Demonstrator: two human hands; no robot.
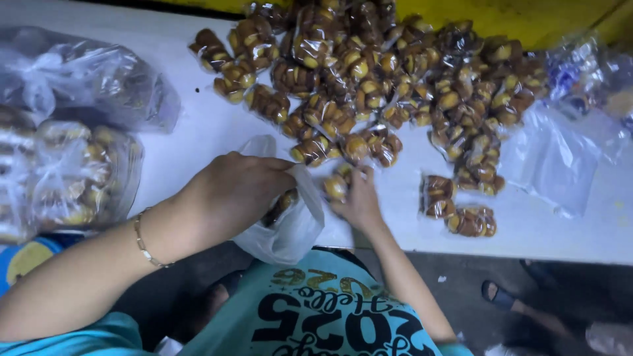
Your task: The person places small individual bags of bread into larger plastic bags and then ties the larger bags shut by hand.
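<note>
The left hand (231,191) is closed on the rim of a thin clear bag (287,227), fingers curled over its upper edge so the mouth gapes toward the right; a bracelet (148,244) sits on that wrist. One packet (282,204) of small brown-and-yellow cakes already lies inside, just below the left fingertips. The right hand (359,201) is pinched shut on another packet (336,186), thumb and fingers around its near end; this packet lies just beside the bag's mouth, to the right of the left grip and slightly farther up the table (198,142); its long axis appears to run roughly across toward the bag, though the fingers hide much of it. The right hand is plainly the nearer of the two to the loose packets. A heap (395,72) of wrapped packets spreads beyond both hands, with two stray packs (455,207) to the right of the right grip; filled bags (72,171) sit well to the left of the left grip; empty clear bags (560,158) lie far right. Someone's sandalled foot (498,295) shows on the floor below the table edge.
</note>
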